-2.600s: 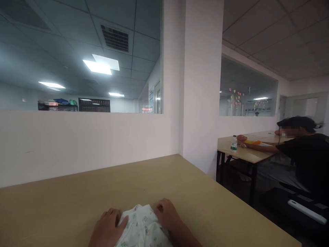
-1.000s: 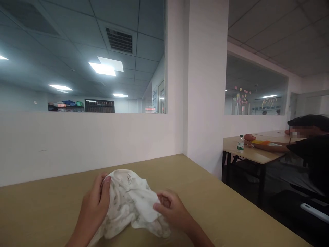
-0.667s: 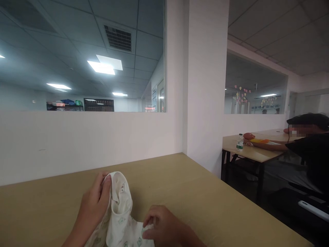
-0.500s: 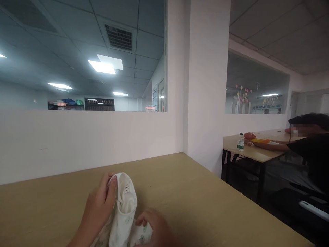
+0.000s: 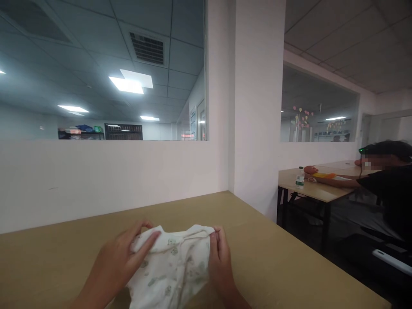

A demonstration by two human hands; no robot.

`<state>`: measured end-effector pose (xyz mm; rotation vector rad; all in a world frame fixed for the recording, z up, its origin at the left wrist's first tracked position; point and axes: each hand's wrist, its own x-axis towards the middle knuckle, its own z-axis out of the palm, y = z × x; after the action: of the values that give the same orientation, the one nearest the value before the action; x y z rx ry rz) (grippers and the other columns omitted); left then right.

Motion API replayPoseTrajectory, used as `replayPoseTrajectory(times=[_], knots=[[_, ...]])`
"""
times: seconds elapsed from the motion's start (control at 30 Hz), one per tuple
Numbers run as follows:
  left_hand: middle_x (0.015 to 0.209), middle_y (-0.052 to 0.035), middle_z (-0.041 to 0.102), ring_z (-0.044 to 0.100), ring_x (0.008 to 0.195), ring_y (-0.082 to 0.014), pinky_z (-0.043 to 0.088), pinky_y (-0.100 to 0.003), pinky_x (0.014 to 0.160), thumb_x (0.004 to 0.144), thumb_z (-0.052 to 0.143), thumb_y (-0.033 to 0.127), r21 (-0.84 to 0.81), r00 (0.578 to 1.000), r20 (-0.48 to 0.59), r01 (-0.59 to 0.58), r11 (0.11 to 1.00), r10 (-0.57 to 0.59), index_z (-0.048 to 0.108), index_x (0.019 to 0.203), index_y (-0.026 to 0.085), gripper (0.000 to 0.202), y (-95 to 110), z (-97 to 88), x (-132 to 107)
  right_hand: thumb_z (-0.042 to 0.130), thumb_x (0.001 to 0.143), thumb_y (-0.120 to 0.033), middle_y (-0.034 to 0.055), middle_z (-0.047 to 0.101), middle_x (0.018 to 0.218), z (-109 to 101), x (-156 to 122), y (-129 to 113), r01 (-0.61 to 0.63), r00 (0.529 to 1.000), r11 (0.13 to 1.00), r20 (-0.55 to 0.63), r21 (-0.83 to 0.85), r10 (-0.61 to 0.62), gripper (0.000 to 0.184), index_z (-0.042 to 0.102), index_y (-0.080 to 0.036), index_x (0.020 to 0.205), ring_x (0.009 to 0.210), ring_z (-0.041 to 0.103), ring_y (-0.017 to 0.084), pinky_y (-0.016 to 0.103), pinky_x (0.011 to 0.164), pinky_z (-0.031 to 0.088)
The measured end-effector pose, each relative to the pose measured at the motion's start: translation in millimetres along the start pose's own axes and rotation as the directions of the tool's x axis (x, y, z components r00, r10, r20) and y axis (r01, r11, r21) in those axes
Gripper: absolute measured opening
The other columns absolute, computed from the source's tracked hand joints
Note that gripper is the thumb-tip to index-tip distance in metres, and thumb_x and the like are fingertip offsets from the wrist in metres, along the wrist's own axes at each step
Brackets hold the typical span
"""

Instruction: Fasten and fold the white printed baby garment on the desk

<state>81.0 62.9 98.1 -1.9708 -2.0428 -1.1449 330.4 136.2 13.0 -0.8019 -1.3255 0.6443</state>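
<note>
A small white garment (image 5: 172,266) with a faint green print is stretched out over the tan table (image 5: 264,262), near its front edge. My left hand (image 5: 124,253) pinches its upper left corner, thumb and fingers closed on the cloth. My right hand (image 5: 219,255) grips the upper right corner the same way. The top hem runs taut between the two hands and the rest hangs down toward me.
A white half wall with a window (image 5: 103,171) stands just behind the table, and a white pillar (image 5: 257,107) rises at its right corner. At a second table (image 5: 317,193) to the right sits a person in black (image 5: 388,189), with a water bottle (image 5: 300,178) on it.
Both hands have moved apart and spread the garment wide by its top corners. Before, it was bunched up, the left hand holding it upright and the right hand low on the table.
</note>
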Motion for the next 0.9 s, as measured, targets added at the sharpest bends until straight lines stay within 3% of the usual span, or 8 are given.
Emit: replayPoseTrajectory(times=[0.1,0.2,0.3,0.4,0.53,0.63,0.77,0.9], knots=[[0.108,0.0049,0.071,0.063,0.103,-0.0232,0.043,-0.03,0.084,0.082,0.054,0.082,0.041,0.994,0.105,0.015,0.999,-0.02,0.07,0.1,0.036,0.052,1.1,-2.9,0.1,0.04,0.106,-0.049,0.0017,0.059,0.081,-9.8,8.3,-9.8,0.119,0.993,0.992,0.019,-0.034,-0.119,0.036,0.057,-0.019,0.096,0.075,0.056,0.016,0.024,0.07,0.043],[0.094,0.0015,0.069,0.061,0.089,-0.0219,0.042,-0.03,0.079,0.088,0.047,0.079,0.005,0.984,0.179,0.019,1.0,-0.02,0.068,0.087,0.029,0.054,-0.8,-3.7,-0.2,0.049,0.102,-0.048,-0.0005,0.053,0.069,-17.5,13.2,-16.7,0.17,0.982,0.981,0.096,-0.096,-0.161,0.035,0.06,-0.017,0.088,0.063,0.049,0.015,0.025,0.059,0.037],[0.085,0.001,0.063,0.055,0.077,-0.0191,0.041,-0.029,0.073,0.095,0.04,0.072,-0.1,0.972,0.234,-0.009,0.995,0.032,0.06,0.087,0.025,0.052,-3.6,-2.5,-1.8,0.06,0.095,-0.043,0.0008,0.061,0.075,-22.3,15.5,-21.8,0.134,0.97,0.983,0.219,-0.129,-0.103,0.027,0.065,-0.017,0.09,0.07,0.055,0.017,0.025,0.064,0.041],[0.086,0.0001,0.06,0.055,0.08,-0.0202,0.041,-0.028,0.073,0.099,0.033,0.068,-0.163,0.958,0.286,0.024,0.986,0.024,0.052,0.092,0.024,0.049,-4.7,1.0,-4.0,0.063,0.091,-0.033,0.002,0.067,0.083,-23.2,16.4,-22.2,0.116,0.944,0.978,0.326,-0.171,-0.055,0.017,0.068,-0.017,0.089,0.08,0.061,0.019,0.027,0.075,0.044],[0.096,-0.0024,0.062,0.058,0.092,-0.0231,0.042,-0.031,0.08,0.1,0.028,0.066,-0.181,0.962,0.272,0.061,0.981,-0.01,0.045,0.098,0.024,0.045,-5.2,7.4,-5.0,0.056,0.097,-0.039,0.0025,0.061,0.077,-21.4,17.3,-16.4,0.114,0.948,0.966,0.316,-0.232,-0.036,0.03,0.061,-0.017,0.076,0.077,0.056,0.02,0.029,0.073,0.041],[0.091,-0.0013,0.06,0.058,0.087,-0.0233,0.041,-0.031,0.078,0.101,0.026,0.067,-0.186,0.966,0.259,0.057,0.981,-0.007,0.042,0.096,0.024,0.046,-6.0,11.2,-3.6,0.05,0.1,-0.045,0.0025,0.058,0.083,-21.1,16.4,-13.9,0.11,0.956,0.972,0.289,-0.205,-0.047,0.033,0.056,-0.018,0.083,0.082,0.055,0.02,0.03,0.077,0.04],[0.084,0.0009,0.055,0.057,0.082,-0.022,0.039,-0.031,0.076,0.1,0.027,0.069,-0.211,0.974,0.227,0.046,0.976,0.003,0.04,0.092,0.024,0.048,-6.9,13.6,-1.2,0.043,0.104,-0.05,0.0016,0.058,0.091,-22.5,13.8,-14.7,-0.003,0.942,0.983,0.33,-0.186,0.066,0.033,0.05,-0.019,0.093,0.087,0.054,0.019,0.029,0.081,0.04],[0.083,0.0012,0.056,0.057,0.08,-0.0217,0.039,-0.032,0.077,0.1,0.028,0.068,-0.159,0.973,0.231,0.032,0.987,0.006,0.042,0.094,0.024,0.046,-8.0,11.2,-0.7,0.045,0.103,-0.051,-0.0011,0.051,0.084,-22.1,14.3,-12.0,-0.04,0.938,0.981,0.333,-0.188,0.102,0.033,0.045,-0.02,0.092,0.08,0.049,0.017,0.028,0.075,0.038]])
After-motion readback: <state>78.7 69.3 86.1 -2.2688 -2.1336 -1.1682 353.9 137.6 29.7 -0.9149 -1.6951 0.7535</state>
